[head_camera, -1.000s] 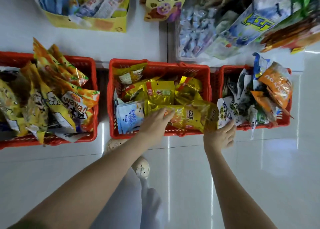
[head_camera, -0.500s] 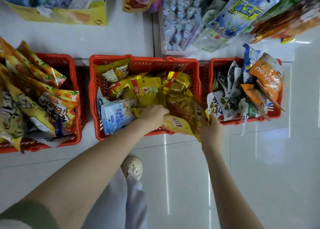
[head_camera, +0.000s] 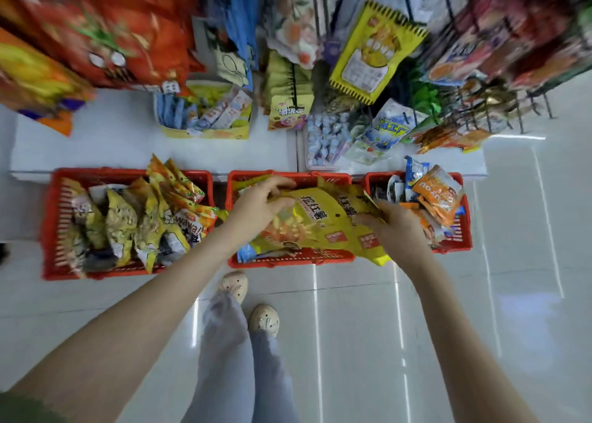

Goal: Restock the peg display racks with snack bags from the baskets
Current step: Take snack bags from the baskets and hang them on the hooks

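Three red baskets of snack bags stand in a row on the white floor. Over the middle basket (head_camera: 290,259) I hold yellow snack bags (head_camera: 320,224) lifted off the pile. My left hand (head_camera: 256,209) grips the left edge of the front bag, thumb on its face. My right hand (head_camera: 392,227) grips the right side of the bags, fingers curled over their edge. Beyond the baskets, the peg racks (head_camera: 413,15) carry hanging bags, among them a yellow bag (head_camera: 374,51) with a zigzag edge.
The left basket (head_camera: 51,230) holds yellow and orange bags; the right basket (head_camera: 464,230) holds orange and blue ones. A white low shelf (head_camera: 105,140) carries a yellow box (head_camera: 205,118) of small packs. My feet (head_camera: 246,304) stand just before the middle basket.
Both hands have lifted the yellow bags up out of the middle basket. My view has tilted up, and the hanging racks have come into sight.
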The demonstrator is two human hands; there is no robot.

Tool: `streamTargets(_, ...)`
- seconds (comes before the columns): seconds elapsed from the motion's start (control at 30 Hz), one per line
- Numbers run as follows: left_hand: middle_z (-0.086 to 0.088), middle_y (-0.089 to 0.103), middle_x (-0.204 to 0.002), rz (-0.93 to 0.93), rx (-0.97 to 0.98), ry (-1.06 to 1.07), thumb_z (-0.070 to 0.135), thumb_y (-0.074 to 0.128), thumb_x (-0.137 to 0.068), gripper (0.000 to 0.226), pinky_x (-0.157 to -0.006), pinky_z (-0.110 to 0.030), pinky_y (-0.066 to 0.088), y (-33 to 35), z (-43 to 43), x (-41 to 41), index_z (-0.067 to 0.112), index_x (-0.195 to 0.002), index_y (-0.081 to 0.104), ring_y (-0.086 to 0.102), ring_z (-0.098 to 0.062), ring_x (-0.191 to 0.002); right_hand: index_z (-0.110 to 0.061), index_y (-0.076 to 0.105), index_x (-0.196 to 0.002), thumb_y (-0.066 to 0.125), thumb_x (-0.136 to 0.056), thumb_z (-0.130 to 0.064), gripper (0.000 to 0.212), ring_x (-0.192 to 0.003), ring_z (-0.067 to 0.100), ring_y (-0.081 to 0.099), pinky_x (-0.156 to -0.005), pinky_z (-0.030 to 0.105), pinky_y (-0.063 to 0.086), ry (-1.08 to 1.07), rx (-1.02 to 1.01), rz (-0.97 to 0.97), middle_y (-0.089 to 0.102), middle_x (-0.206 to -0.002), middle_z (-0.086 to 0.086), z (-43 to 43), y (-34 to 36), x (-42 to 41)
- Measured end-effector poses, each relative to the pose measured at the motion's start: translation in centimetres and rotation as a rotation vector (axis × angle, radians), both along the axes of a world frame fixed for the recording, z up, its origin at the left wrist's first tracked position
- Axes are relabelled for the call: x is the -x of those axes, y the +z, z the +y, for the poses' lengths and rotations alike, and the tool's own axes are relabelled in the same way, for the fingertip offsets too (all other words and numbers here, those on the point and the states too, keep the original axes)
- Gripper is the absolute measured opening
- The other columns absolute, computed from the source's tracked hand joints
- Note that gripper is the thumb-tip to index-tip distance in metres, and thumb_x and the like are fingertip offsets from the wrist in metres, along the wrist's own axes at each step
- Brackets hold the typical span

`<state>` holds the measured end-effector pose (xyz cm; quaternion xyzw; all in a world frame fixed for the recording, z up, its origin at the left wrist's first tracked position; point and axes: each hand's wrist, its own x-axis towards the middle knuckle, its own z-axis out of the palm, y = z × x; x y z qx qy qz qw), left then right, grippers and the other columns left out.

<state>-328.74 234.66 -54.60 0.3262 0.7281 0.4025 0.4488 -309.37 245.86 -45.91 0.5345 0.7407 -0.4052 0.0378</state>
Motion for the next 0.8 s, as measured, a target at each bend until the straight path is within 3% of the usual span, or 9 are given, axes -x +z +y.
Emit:
streamTargets(0.13, 0.002, 0.047, -0.090, -0.023, -0.070, -0.014, 0.017, 0.060, -0.093, 0.056, -0.058, -0.022, 0.047, 9.8, -3.1, 1.7, 0.032, -0.144, 0.041, 0.051, -0.015, -0.066, -0.022, 0.059, -0.075, 0.063, -0.090, -0.013, 0.018, -0.043, 0.005, 0.040, -0.045, 0.017, 0.030, 0.228, 0.019, 0.053, 0.047, -0.058, -0.004, -2.0, 8.8, 3.3)
streamTargets(0.23, 0.003, 0.059, -0.114, 0.048, -0.098, 0.021, 0.020, 0.058, -0.095, 0.025, -0.086, -0.027, 0.045, 16.1, -6.0, 2.9, 0.026, -0.119, 0.062, 0.057, -0.023, -0.106, -0.016, 0.056, -0.073, 0.062, -0.092, -0.014, 0.020, -0.048, 0.010, 0.033, -0.051, 0.025, 0.026, 0.354, 0.032, 0.113, 0.039, -0.057, -0.001, -3.8, 14.6, 5.6)
streamTargets(0.33, 0.003, 0.057, -0.110, 0.137, -0.123, 0.071, 0.020, 0.057, -0.095, 0.014, -0.093, -0.037, 0.042, 21.3, -9.0, 4.4, 0.028, -0.105, 0.063, 0.053, -0.028, -0.117, 0.003, 0.056, -0.088, 0.061, -0.093, -0.015, 0.020, -0.051, 0.015, 0.032, -0.047, 0.023, 0.024, 0.475, -0.009, 0.166, 0.036, -0.058, 0.003, -6.1, 19.1, 7.4)
streamTargets(0.47, -0.005, 0.049, -0.139, 0.317, -0.124, 0.228, 0.032, 0.056, -0.096, 0.042, -0.106, -0.034, 0.032, 27.5, -12.7, 6.2, 0.012, -0.132, 0.055, 0.039, -0.024, -0.135, 0.005, 0.059, -0.093, 0.060, -0.094, -0.017, 0.022, -0.060, 0.017, 0.043, -0.053, 0.021, 0.030, 0.565, -0.031, 0.270, 0.048, -0.070, 0.012, -9.0, 24.3, 9.7)
streamTargets(0.53, -0.004, 0.056, -0.125, 0.405, -0.150, 0.307, 0.033, 0.057, -0.094, 0.039, -0.090, -0.025, 0.034, 29.7, -14.7, 7.3, 0.011, -0.126, 0.060, 0.047, -0.024, -0.125, -0.004, 0.057, -0.085, 0.057, -0.096, -0.019, 0.019, -0.061, 0.026, 0.047, -0.060, 0.030, 0.038, 0.612, -0.039, 0.303, 0.054, -0.083, 0.026, -10.2, 26.6, 10.7)
streamTargets(0.6, 0.004, 0.058, -0.104, 0.433, -0.195, 0.370, 0.033, 0.058, -0.094, 0.028, -0.075, -0.025, 0.034, 31.8, -16.7, 8.6, 0.015, -0.114, 0.064, 0.053, -0.022, -0.111, -0.012, 0.061, -0.085, 0.055, -0.097, -0.018, 0.014, -0.068, 0.016, 0.058, -0.073, 0.042, 0.050, 0.615, -0.026, 0.356, 0.065, -0.085, 0.014, -11.1, 28.3, 11.7)
streamTargets(0.67, 0.008, 0.057, -0.115, 0.442, -0.209, 0.444, 0.035, 0.058, -0.094, 0.036, -0.085, -0.024, 0.035, 33.5, -18.5, 10.1, 0.015, -0.124, 0.059, 0.049, -0.020, -0.119, -0.016, 0.067, -0.095, 0.054, -0.097, -0.016, 0.013, -0.086, 0.018, 0.068, -0.086, 0.046, 0.052, 0.600, 0.010, 0.405, 0.073, -0.092, 0.000, -11.9, 29.6, 13.0)
streamTargets(0.73, -0.003, 0.053, -0.137, 0.449, -0.228, 0.511, 0.036, 0.059, -0.093, 0.049, -0.103, -0.032, 0.034, 34.6, -20.3, 12.1, 0.009, -0.133, 0.054, 0.045, -0.023, -0.130, -0.016, 0.067, -0.093, 0.055, -0.097, -0.015, 0.013, -0.086, 0.012, 0.068, -0.085, 0.040, 0.051, 0.576, -0.048, 0.446, 0.073, -0.090, -0.004, -12.4, 30.7, 14.8)
streamTargets(0.8, -0.013, 0.061, -0.124, 0.465, -0.268, 0.553, 0.038, 0.061, -0.091, 0.043, -0.095, -0.043, 0.041, 35.6, -21.7, 14.5, 0.005, -0.119, 0.061, 0.054, -0.035, -0.116, -0.018, 0.062, -0.089, 0.057, -0.095, -0.017, 0.008, -0.066, -0.007, 0.057, -0.070, 0.025, 0.044, 0.572, -0.198, 0.451, 0.062, -0.076, -0.010, -12.8, 31.9, 16.9)
